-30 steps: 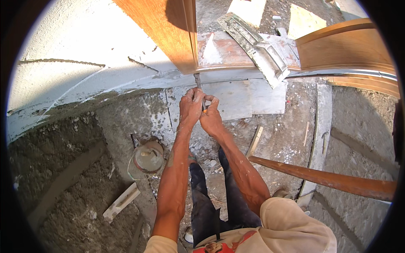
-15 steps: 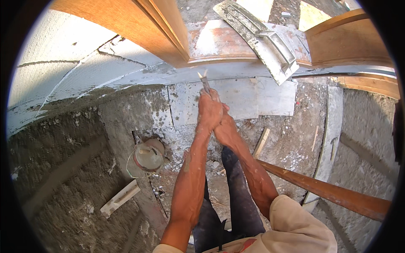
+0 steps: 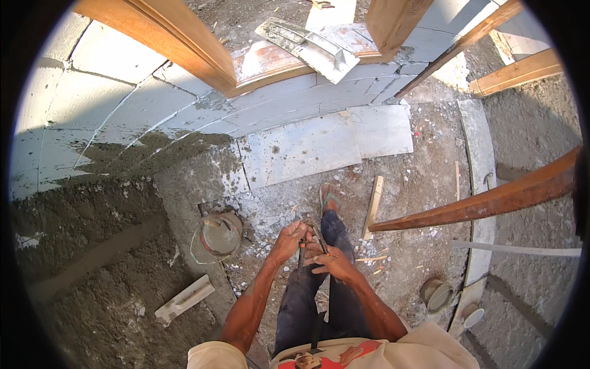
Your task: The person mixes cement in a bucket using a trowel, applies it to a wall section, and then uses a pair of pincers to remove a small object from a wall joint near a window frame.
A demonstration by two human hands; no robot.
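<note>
In front of my thighs, my left hand (image 3: 290, 241) is closed around one side of a slim metal hand tool (image 3: 318, 235) that looks like pincers. My right hand (image 3: 334, 263) grips its other side, some fingers curled and others partly stretched. The tool's two arms stand apart, meeting near the top by my left fingertips. Its jaws are too small and covered to make out. Below the hands are my dark trousers, and one sandalled foot (image 3: 329, 198) shows just beyond them.
A mortar-smeared bucket (image 3: 221, 237) and a wooden float (image 3: 183, 299) lie left. A long plastering float (image 3: 307, 48) rests on the sill. A brown beam (image 3: 491, 203) slants in from the right, near a wood offcut (image 3: 373, 206). Pale boards (image 3: 301, 150) line the block wall.
Both hands have come down and back from the wall toward my body, with the tool. Their clasp has loosened, and they now sit apart on it. My view has shifted right.
</note>
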